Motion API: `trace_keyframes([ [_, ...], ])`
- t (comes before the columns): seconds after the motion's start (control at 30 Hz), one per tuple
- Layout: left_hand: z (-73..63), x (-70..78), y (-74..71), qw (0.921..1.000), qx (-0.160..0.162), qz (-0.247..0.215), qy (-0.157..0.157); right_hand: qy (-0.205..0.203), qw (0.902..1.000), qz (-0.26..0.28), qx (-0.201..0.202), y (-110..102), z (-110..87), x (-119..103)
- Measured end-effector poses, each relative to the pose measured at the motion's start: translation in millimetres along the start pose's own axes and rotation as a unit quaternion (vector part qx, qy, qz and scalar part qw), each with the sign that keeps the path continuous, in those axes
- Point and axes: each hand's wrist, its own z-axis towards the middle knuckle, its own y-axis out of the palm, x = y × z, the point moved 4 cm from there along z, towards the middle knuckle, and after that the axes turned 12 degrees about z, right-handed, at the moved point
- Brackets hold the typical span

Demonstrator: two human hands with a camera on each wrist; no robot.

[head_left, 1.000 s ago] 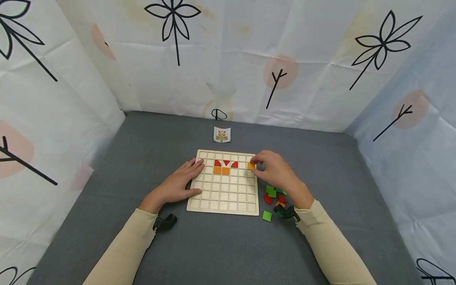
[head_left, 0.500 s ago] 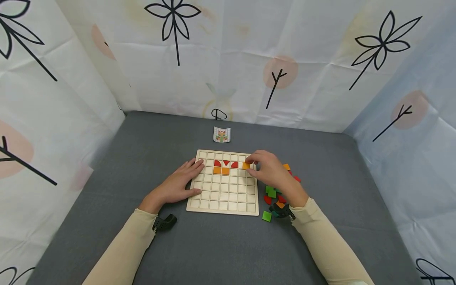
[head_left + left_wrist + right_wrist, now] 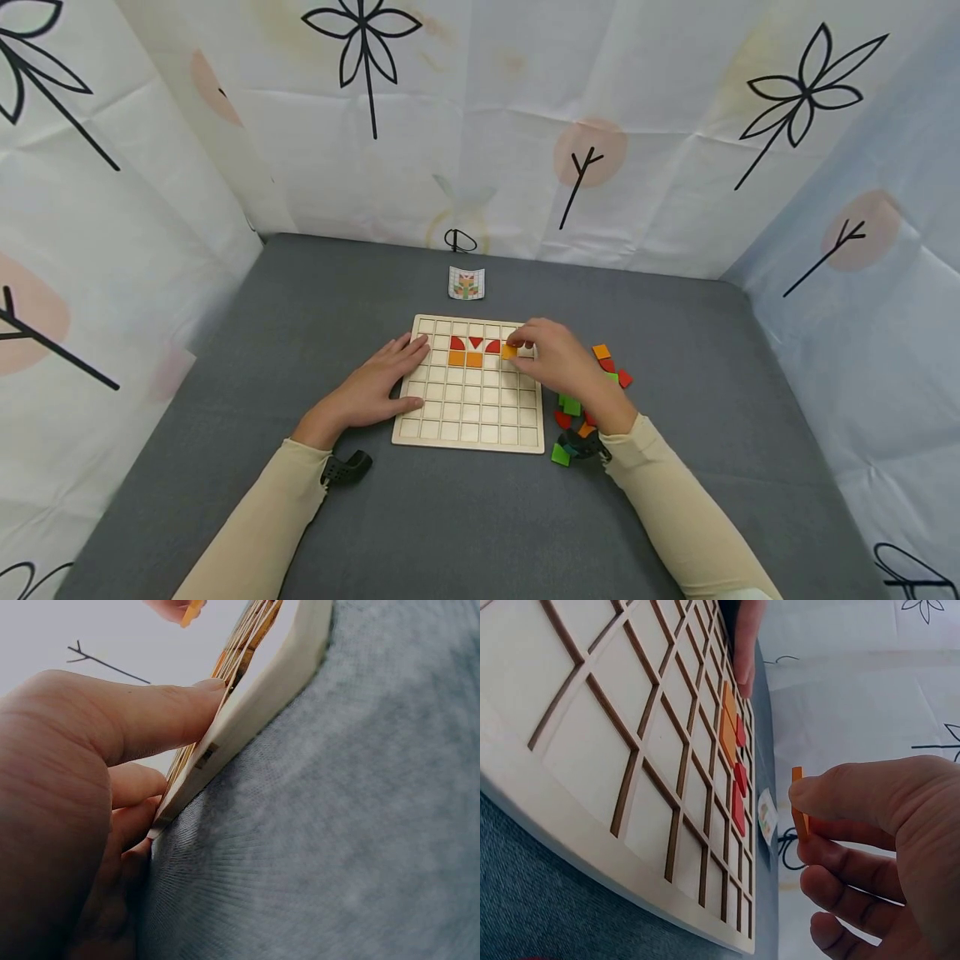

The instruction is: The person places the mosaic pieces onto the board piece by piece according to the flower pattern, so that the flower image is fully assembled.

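A wooden grid board (image 3: 450, 415) lies on the grey table. Along its left edge rests my left hand (image 3: 373, 385), fingers straight over the border; in the left wrist view its thumb (image 3: 161, 716) lies on the board's rim. Between thumb and fingertips my right hand (image 3: 566, 362) pinches an orange square tile (image 3: 799, 802), held over the board's upper right cells. Set in the grid are two orange squares (image 3: 465, 359) side by side. Just above them sits a row of red tiles: a quarter-round (image 3: 457, 343), a triangle (image 3: 476, 342) and another quarter-round (image 3: 492, 347).
Right of the board lie loose green, red and orange tiles (image 3: 601, 352), some partly hidden under my right wrist. A single green square (image 3: 560, 454) lies nearer me. Behind the board stands a small pattern card (image 3: 467, 284). Printed cloth (image 3: 510, 192) surrounds the table.
My right hand has moved left over the board with the orange square tile, toward the right red quarter-round. More loose tiles show behind its wrist. My left hand stays put.
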Motion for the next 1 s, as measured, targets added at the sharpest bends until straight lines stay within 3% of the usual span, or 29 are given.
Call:
trace_keyframes([
  [0.37, -0.2, 0.1, -0.9, 0.9999, 0.012, 0.002, 0.012, -0.004, 0.9999, 0.003, -0.013, 11, 8.1, -1],
  [0.8, 0.5, -1.3, 0.5, 1.0000, 0.002, 0.000, 0.006, -0.004, 0.9997, -0.008, -0.023, 25, 13.6, 4],
  [1.0, 0.0, -0.6, -0.1, 0.9998, 0.014, 0.002, 0.015, -0.005, 0.9996, -0.010, -0.025, 28, 15.3, 3],
])
